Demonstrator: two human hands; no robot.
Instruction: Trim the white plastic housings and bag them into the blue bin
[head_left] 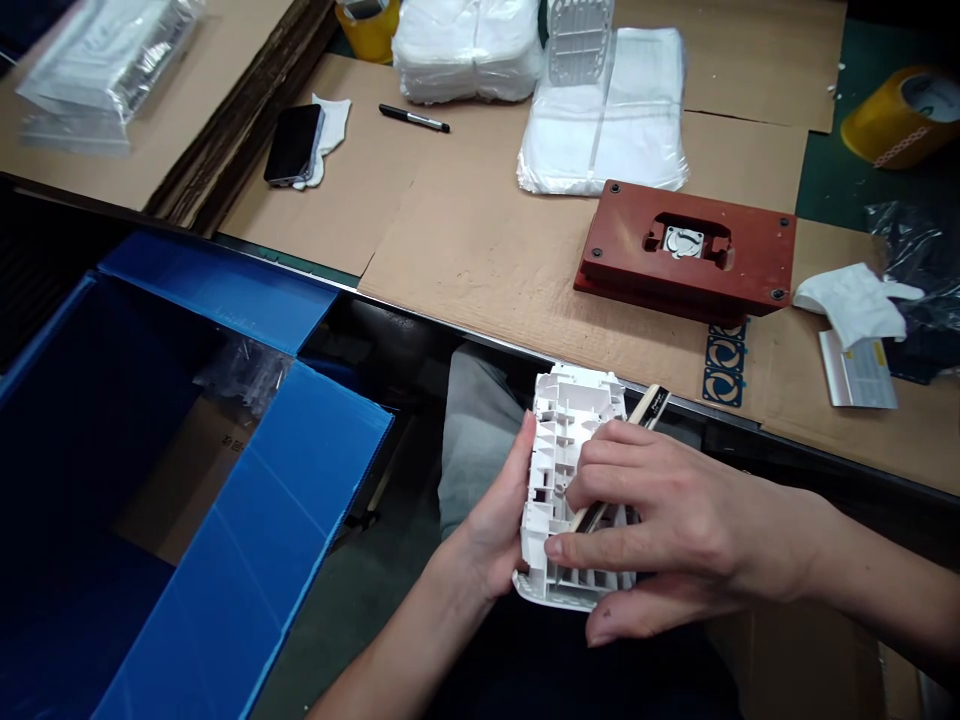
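Note:
A white moulded plastic part [568, 425] with many ribs and pockets is held in front of the table edge, above my lap. My left hand [495, 520] grips its left side, thumb along the edge. My right hand [660, 520] lies over the part's right half, fingers closed on a thin stick-like tool [651, 407] with a pale shaft and dark tip. The tool's lower end rests among the ribs under my fingers.
A red-brown fixture block [622, 255] lies on the cardboard-covered table [480, 260]. Behind it are white bagged stacks [604, 130], a pen [413, 118], a phone [293, 143] and yellow tape rolls [900, 115]. An open blue corrugated box [247, 560] stands at my left.

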